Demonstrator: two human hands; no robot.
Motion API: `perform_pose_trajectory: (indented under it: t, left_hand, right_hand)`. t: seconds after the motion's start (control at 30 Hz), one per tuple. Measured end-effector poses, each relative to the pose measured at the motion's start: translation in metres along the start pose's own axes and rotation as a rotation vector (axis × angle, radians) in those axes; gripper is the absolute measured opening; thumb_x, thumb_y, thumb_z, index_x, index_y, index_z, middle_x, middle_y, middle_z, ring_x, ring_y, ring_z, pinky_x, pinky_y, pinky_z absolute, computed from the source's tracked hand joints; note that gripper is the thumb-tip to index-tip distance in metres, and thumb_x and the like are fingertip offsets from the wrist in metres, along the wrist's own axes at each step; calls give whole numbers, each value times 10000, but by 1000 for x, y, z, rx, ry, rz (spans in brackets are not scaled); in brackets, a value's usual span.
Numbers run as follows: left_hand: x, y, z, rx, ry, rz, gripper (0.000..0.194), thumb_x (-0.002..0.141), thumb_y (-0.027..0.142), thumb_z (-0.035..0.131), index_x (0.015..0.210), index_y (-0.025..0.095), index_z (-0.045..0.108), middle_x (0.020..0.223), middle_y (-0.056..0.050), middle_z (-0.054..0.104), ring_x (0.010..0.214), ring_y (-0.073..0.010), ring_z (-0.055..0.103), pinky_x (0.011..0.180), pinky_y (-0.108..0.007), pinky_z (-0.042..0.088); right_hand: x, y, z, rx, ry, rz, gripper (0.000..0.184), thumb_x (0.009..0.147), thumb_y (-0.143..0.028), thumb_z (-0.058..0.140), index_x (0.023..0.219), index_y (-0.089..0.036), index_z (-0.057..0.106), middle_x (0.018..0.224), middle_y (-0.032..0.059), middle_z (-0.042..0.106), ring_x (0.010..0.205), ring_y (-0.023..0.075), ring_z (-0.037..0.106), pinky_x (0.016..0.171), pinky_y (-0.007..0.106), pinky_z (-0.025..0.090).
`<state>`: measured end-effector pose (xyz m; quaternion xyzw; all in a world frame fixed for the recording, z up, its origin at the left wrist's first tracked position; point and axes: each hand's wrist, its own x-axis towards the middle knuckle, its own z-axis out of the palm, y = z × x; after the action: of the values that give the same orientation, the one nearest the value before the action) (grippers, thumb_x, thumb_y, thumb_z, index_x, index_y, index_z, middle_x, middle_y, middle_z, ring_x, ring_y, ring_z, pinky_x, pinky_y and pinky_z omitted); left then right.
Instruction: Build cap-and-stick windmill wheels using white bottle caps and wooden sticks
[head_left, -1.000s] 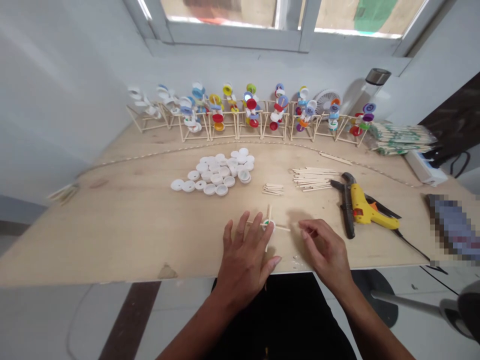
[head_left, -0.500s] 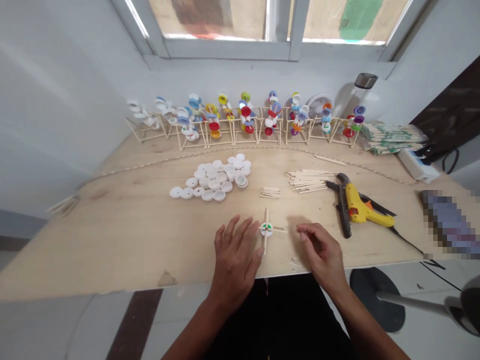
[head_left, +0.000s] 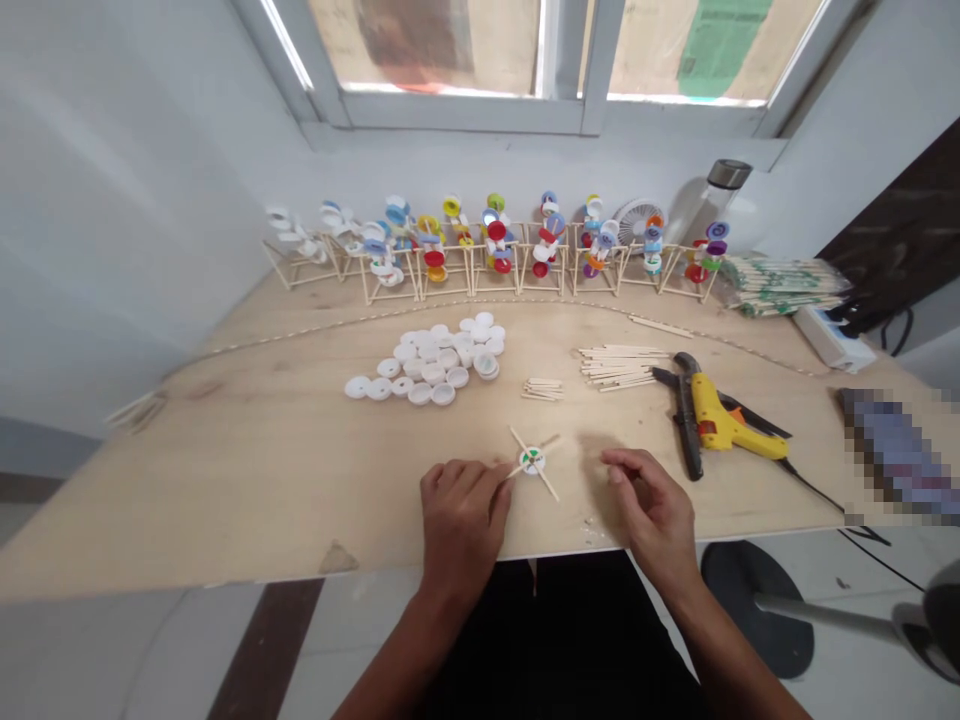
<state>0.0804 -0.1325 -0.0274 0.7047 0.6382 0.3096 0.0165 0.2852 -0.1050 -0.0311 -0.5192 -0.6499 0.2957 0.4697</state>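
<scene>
A small cross of wooden sticks point(head_left: 548, 482) lies on the table, with a round white and green bottle cap point(head_left: 532, 461) at its centre. The fingers of my left hand point(head_left: 463, 515) are bent and closed at the tip of the cross's near-left stick. To the right of the cross, apart from it, my right hand point(head_left: 660, 510) rests by the table, its fingers curled with thumb and forefinger close together. Nothing shows between those fingertips. Beyond the cross lies a small bundle of short sticks point(head_left: 543, 389).
White bottle caps point(head_left: 433, 372) are clustered behind my left hand. Longer sticks point(head_left: 619, 366) and a yellow glue gun point(head_left: 712, 410) with a cord lie to the right. Stick frames with colourful cap wheels point(head_left: 495, 262) line the back, near a bottle point(head_left: 706, 205) and a white fan point(head_left: 639, 222).
The stick cross has turned from upright to diagonal. My left hand has drawn back slightly and its spread fingers have curled in. My right hand has hardly moved.
</scene>
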Motion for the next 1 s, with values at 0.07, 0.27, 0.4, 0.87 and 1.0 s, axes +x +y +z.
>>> perform_pose_trajectory:
  t: [0.07, 0.27, 0.4, 0.87, 1.0]
  left_hand:
    - [1, -1, -1, -46, -9, -23, 178, 847, 188, 495, 846, 199, 672, 718, -32, 677, 743, -212, 585, 787, -411, 379]
    - [-6, 5, -13, -272, 51, -114, 144, 859, 241, 521, 858, 209, 662, 748, -8, 657, 739, -169, 592, 790, -366, 428]
    - [-10, 13, -20, -334, 85, -118, 112, 847, 231, 548, 860, 218, 659, 746, 0, 645, 730, -162, 595, 782, -354, 450]
    - [-13, 10, -23, -364, 169, -133, 97, 824, 258, 585, 869, 222, 663, 762, 0, 637, 759, -164, 593, 785, -330, 445]
    - [-10, 3, -21, -329, 152, -138, 119, 832, 283, 565, 851, 222, 665, 754, -7, 648, 754, -172, 595, 793, -345, 438]
  right_hand:
    - [-1, -1, -1, 33, -3, 40, 156, 870, -273, 526, 952, -212, 644, 929, 68, 665, 926, 219, 610, 799, 349, 494]
    - [1, -17, 1, 219, -137, 256, 225, 848, -341, 558, 1002, -211, 658, 915, 53, 670, 862, 201, 612, 767, 320, 482]
    - [6, -32, 12, 436, -298, 400, 345, 807, -367, 607, 1118, -218, 619, 900, 45, 669, 769, 177, 606, 723, 311, 478]
    - [0, -30, -14, 605, -484, 456, 300, 845, -432, 581, 766, -153, 656, 436, -88, 293, 427, 62, 230, 452, 214, 181]
    - [-13, -21, -70, 625, -316, 451, 276, 832, -433, 587, 707, -191, 632, 404, -95, 221, 435, 79, 192, 506, 244, 254]
